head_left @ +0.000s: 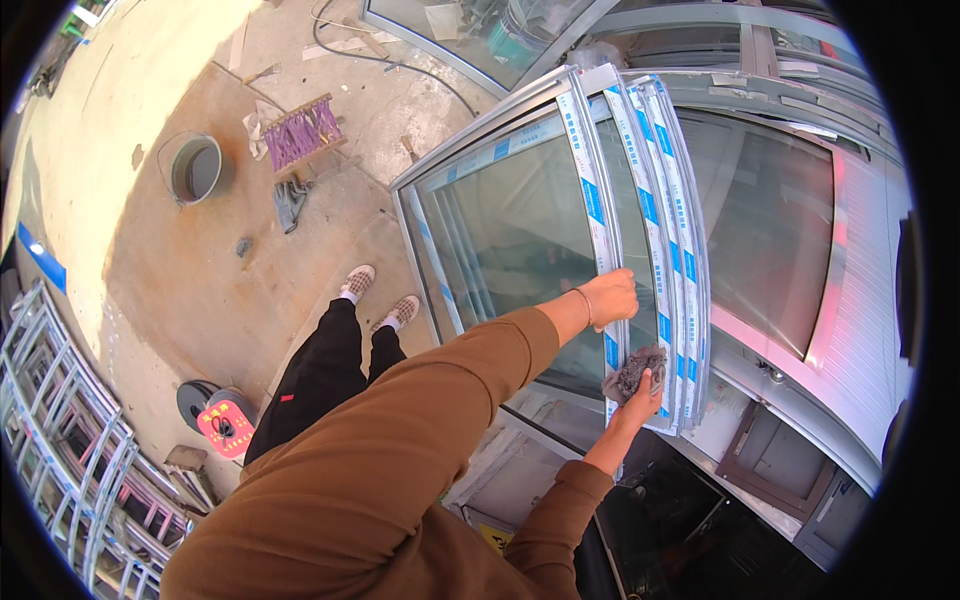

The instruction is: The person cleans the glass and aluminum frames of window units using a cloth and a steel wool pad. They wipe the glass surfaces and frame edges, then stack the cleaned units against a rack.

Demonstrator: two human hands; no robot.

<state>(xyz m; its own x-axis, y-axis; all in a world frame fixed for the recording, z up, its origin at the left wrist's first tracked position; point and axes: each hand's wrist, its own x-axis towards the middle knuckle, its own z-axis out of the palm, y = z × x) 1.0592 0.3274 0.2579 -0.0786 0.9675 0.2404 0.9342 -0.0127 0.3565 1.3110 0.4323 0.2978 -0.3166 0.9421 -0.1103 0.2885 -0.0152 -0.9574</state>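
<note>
Several glazed sliding window sashes with silver frames stand stacked upright in front of me, their frames partly covered in blue-and-white protective film. My left hand [612, 298] is closed round the upright frame edge of the nearest window sash [596, 205]. Just below it, my right hand [642, 398] grips a crumpled, dirty grey rag [634, 374]. The rag touches the filmed edges of the sashes, and its underside is hidden. Through the nearest pane [510, 230], more frame lines show.
A bucket of dark water [203, 172], a small rack with purple strips [303, 135] and a grey glove or cloth [290, 205] are on the concrete floor. Metal frames [70, 430] are stacked at left. More framed glass [760, 230] stands at right.
</note>
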